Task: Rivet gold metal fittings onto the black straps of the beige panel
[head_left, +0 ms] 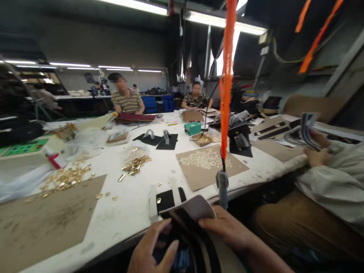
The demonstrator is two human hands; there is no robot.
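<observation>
At the near edge of the long white worktable point(133, 197), both hands hold a curved black leather piece with a pale grey lining point(190, 216), below the table edge and close to the body. The left hand point(150, 250) grips its lower left side, thumb up along the edge and fingers curled beneath. The right hand point(227, 227) closes on the right side, fingers pressed on the pale lining; how tightly is hard to tell, since the bottom of the view is blurred.

Just beyond the piece, a small black pad with white strips and a gold stud point(166, 199) lies on the table. A pile of small gold metal fittings point(65, 178) is spread to the left beside a brown cardboard sheet point(42, 220). An orange strap point(226, 83) hangs down in front, ending in a grey handle point(222, 185). To the right, another person's hands point(313, 148) hold striped pieces.
</observation>
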